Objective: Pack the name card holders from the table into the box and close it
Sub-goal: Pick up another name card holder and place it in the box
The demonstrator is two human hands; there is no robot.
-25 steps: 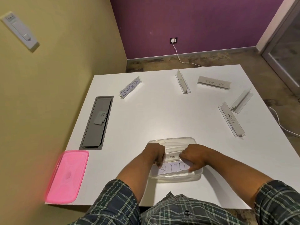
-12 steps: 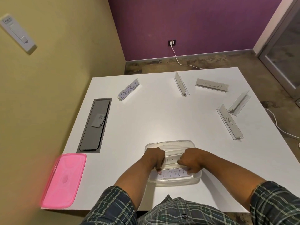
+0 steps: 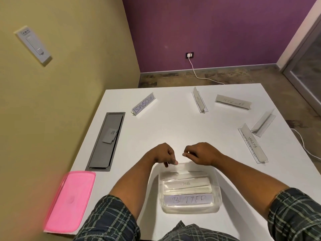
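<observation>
**Me:** Holders status: two clear acrylic name card holders lie flat in the clear plastic rectangular box (image 3: 216, 186) at the near table edge, the one marked "DOG" (image 3: 186, 183) behind the one marked "BUTTER" (image 3: 188, 199). Five are not yet packed, on the white table (image 3: 173, 129): the "KOSAKSI" holder (image 3: 143, 106) far left, an upright holder seen edge-on (image 3: 199, 100) far centre, a holder with writing upside down to me (image 3: 233, 102), an "ALPHA" holder (image 3: 252, 143) to the right, and a blank-looking tent-shaped holder (image 3: 263, 125) just beyond it.

**You:** Hands?

**Me:** Both empty. My left hand (image 3: 164, 154) is loosely curled, fingertips (image 3: 175, 162) over the box's far rim. My right hand (image 3: 201, 153) is also half-curled, above the table just past the box. Neither grips anything.

**You:** How will they handle?

**Me:** My guess: light, stiff, thin acrylic. Slick faces, so they should slide on the tabletop rather than lift cleanly. They may scratch or crack if forced. I'd pinch across the long top ridge near the middle, thumb on one face and fingers on the other. An end grip would likely let them swing.

**You:** Fit?

**Me:** Holder length looks close to the box's inner length, so each should go in flat and parallel to the two inside. Stacking looks needed for five more.

**You:** Lid?

**Me:** The pink plastic lid (image 3: 69, 200) sits at the near left table corner, well apart from the box. Looks flexible; I'd press it on around the rim last.
</observation>
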